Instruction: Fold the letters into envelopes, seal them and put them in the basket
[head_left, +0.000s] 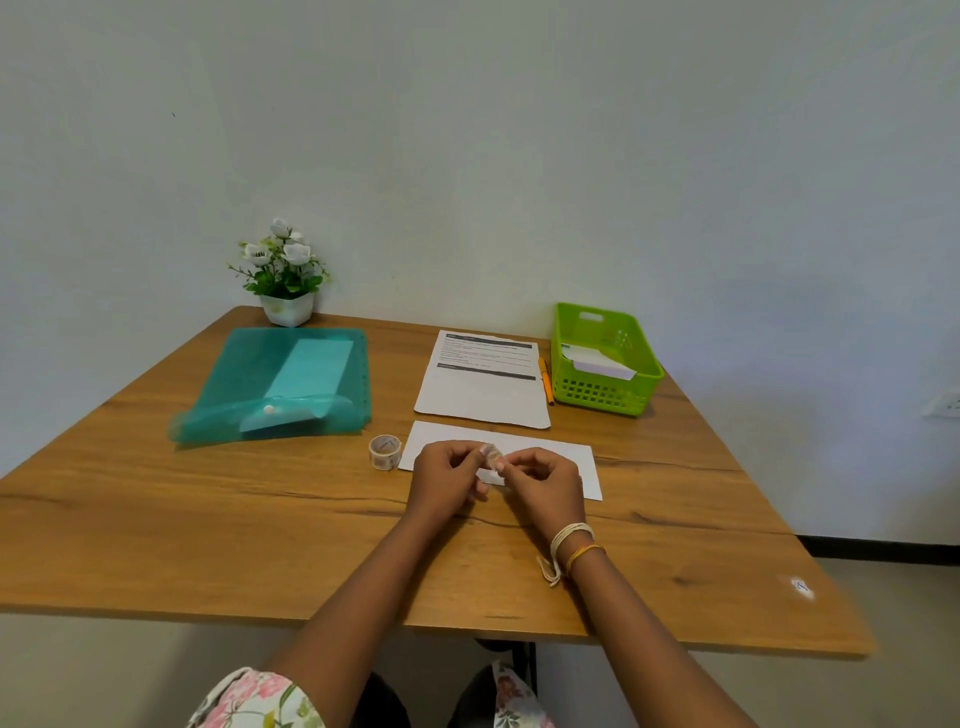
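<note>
Item 1: tape strip (492, 457), pinched between my left hand (448, 478) and right hand (545, 480), ready for sealing. Item 2: envelope (550, 457), flat on bench beneath both. Item 3: basket (605, 364), beyond my right hand.

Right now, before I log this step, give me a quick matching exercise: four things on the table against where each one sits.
Things:
1. tape roll
2. pen
3. flower pot
4. white envelope

Places:
A. far left corner, behind the teal folder
B. between the printed letter and the green basket
C. under both hands
D. just left of the envelope

Pairs: 1-D, 2-B, 3-A, 4-C
</note>
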